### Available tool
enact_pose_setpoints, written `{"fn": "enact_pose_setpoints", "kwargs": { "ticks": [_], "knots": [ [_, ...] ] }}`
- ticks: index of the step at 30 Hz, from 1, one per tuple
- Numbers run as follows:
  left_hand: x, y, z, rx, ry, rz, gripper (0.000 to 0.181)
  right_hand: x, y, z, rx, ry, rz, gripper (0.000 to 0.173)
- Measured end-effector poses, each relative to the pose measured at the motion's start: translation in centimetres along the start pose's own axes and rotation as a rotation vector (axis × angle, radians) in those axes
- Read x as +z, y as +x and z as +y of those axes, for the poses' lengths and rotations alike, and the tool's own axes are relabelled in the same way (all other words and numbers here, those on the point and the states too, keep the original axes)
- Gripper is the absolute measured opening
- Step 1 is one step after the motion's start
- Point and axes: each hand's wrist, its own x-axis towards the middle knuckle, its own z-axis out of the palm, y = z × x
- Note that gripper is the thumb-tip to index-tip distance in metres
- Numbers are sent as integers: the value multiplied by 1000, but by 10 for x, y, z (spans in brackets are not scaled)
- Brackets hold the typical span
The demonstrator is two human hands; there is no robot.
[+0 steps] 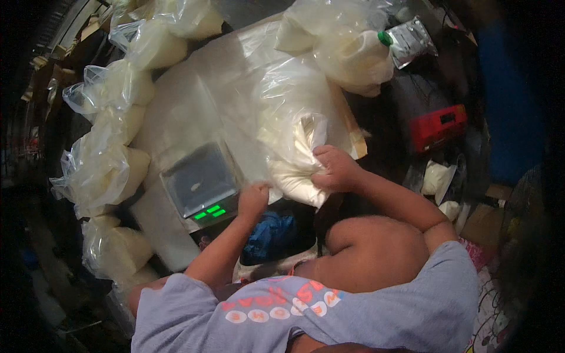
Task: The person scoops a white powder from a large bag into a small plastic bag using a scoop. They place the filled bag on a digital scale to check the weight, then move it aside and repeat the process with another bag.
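A large clear plastic bag (289, 97) with pale, creamy-white contents lies in front of me, slightly right of centre. My right hand (339, 170) grips its gathered, creased mouth at the near end. My left hand (254, 200) is curled between that bag and a digital scale (201, 181). Its fingertips are close to the bag's near edge, and whether they pinch anything is unclear. The scale has a dark metal pan and a lit green display (210, 212). Its pan carries only a small pale smudge.
Several filled plastic bags (132, 172) line the left side of the pale work surface (176, 110). More bulging bags (353, 57) stand at the back right beside a silver packet (408, 42). A red box-like object (438, 128) lies at right. Blue plastic (270, 234) is by my legs.
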Motion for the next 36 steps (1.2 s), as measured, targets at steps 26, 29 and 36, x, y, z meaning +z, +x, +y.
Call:
{"fn": "enact_pose_setpoints", "kwargs": {
  "ticks": [26, 29, 36],
  "knots": [
    [54, -101, 86, 820, 62, 304, 64, 38, -16, 81, 304, 35, -301, 73],
    [57, -105, 46, 527, 212, 292, 83, 32, -80, 80, 404, 93, -178, 89],
    [67, -85, 77, 257, 95, 268, 59, 61, -133, 60, 566, 445, -52, 88]
  ]
}}
